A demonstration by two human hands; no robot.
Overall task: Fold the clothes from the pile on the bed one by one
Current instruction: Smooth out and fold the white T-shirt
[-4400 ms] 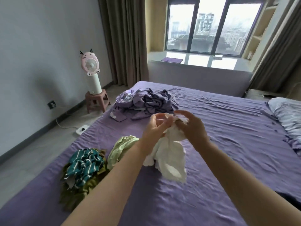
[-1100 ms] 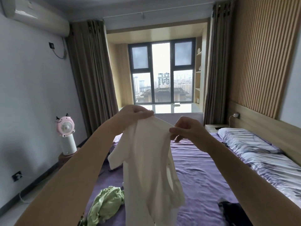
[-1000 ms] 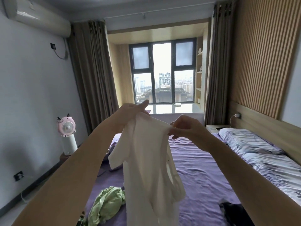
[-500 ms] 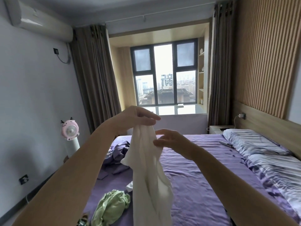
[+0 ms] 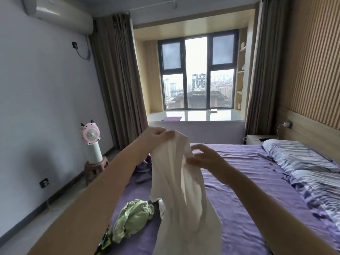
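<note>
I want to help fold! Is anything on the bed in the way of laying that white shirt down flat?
Nothing visible blocks it. The white shirt hangs from the left hand above bare purple sheet. The green garment lies to the left, the pillows far right.

A pale grey wall (image 5: 46,100) is seen on the left, with a white air conditioner (image 5: 57,14) mounted high on it. A dark-framed window (image 5: 197,70) at the far end is flanked by brown curtains (image 5: 117,80). Vertically slatted wooden panelling (image 5: 316,57) covers the right wall. A pink fan (image 5: 91,134) is set on a small stool (image 5: 95,165).
</note>
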